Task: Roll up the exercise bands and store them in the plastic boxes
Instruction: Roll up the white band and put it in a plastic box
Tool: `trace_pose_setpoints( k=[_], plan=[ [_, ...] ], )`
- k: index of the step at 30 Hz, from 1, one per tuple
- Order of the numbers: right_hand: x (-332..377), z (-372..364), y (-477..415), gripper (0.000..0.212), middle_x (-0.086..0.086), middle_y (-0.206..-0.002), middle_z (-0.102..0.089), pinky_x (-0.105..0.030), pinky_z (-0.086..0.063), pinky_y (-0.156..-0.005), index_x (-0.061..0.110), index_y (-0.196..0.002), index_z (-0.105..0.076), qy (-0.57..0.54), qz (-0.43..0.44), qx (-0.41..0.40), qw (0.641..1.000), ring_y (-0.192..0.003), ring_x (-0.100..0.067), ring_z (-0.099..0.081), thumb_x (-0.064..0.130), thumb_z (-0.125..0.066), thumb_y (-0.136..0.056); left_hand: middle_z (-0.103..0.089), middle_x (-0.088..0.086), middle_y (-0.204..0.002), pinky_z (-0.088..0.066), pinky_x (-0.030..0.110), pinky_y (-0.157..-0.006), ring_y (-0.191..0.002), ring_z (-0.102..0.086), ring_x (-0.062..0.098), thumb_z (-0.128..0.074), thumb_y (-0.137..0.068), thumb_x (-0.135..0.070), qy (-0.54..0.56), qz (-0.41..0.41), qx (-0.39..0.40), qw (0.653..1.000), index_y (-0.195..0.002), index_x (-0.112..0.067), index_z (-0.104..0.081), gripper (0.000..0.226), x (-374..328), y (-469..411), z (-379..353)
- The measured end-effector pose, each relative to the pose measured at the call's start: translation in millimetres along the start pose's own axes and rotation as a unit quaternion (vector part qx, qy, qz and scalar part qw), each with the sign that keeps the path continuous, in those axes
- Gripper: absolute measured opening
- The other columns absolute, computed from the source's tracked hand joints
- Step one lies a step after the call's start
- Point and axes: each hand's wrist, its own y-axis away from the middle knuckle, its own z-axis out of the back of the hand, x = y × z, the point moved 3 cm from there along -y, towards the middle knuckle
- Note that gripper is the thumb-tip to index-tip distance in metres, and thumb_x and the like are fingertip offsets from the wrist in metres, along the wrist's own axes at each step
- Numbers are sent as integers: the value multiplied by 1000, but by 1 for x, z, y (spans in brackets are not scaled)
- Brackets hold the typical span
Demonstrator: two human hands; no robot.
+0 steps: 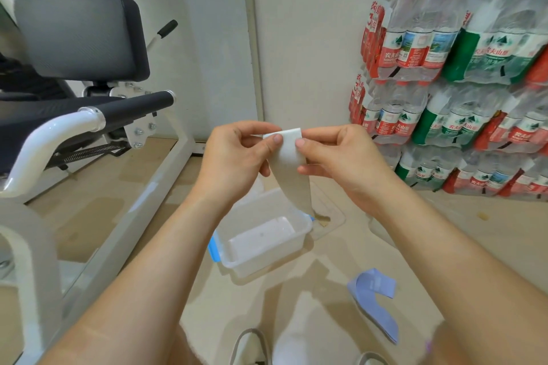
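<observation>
A pale grey exercise band (292,170) hangs in front of me, its top end folded over. My left hand (237,157) and my right hand (338,157) both pinch that top end between thumb and fingers. The band's tail drops down behind an open clear plastic box (302,231) with blue clips on the floor below. Behind the box lies its clear lid (333,212). A lavender band (375,296) lies loose on the floor to the right of the box.
A white-framed exercise machine (89,115) with black pads fills the left side. Stacked packs of water bottles (453,83) stand against the wall at right. Another grey band loop (252,344) and my white shoe (293,347) are at the bottom edge.
</observation>
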Motion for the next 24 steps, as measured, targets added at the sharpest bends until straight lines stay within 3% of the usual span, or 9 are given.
trace_pose_setpoints(
  k=[3, 7, 10, 14, 17, 24],
  plan=[
    [0, 0, 2, 11, -3, -84, -74, -21, -54, -58, 15, -94, -71, 16, 23, -11, 1000, -74, -9, -69, 8, -65, -87, -64, 5, -58, -40, 16, -48, -46, -51, 8, -69, -85, -22, -7, -10, 1, 1000, -86, -21, -72, 3, -1, 1, 0],
    [2, -2, 3, 11, -6, -77, -72, -20, -51, -50, 16, -98, -67, 31, 26, -10, 999, -66, -11, -66, 9, -62, -90, -74, -10, -73, -52, 16, -68, -69, -67, 3, -75, -79, -19, -9, -24, -31, 999, -80, -26, -75, 7, -2, 1, 3],
    [2, -4, 3, 13, -16, -85, -72, -23, -53, -50, 13, -100, -68, 32, 34, -14, 999, -72, -17, -66, 9, -61, -90, -74, -13, -72, -49, 11, -62, -67, -66, -3, -77, -77, -18, -1, -21, -33, 999, -79, -26, -75, 9, -4, 2, 4],
    [-3, -7, 3, 20, -16, -96, -72, -22, -55, -54, 6, -108, -68, 2, 36, -21, 999, -83, -15, -69, 8, -64, -89, -75, -4, -72, -50, 21, -55, -60, -62, 0, -78, -75, -20, -2, -10, -29, 1000, -79, -26, -76, 7, -5, 3, 6],
    [-4, -8, 3, 12, -18, -91, -72, -23, -56, -57, 8, -98, -69, -19, 41, -37, 998, -81, -18, -69, 5, -64, -88, -75, 2, -73, -56, 30, -64, -63, -66, 9, -76, -77, -16, 12, 6, -20, 1000, -80, -23, -76, 7, -4, 3, 5],
    [-1, -8, 4, 14, -10, -73, -68, -22, -55, -56, 16, -84, -66, 0, 47, -33, 998, -67, -13, -67, 4, -62, -89, -73, -6, -70, -52, 21, -64, -62, -66, 4, -75, -79, -16, -30, -30, -16, 999, -83, -20, -76, 6, -4, 2, 5]
  ],
)
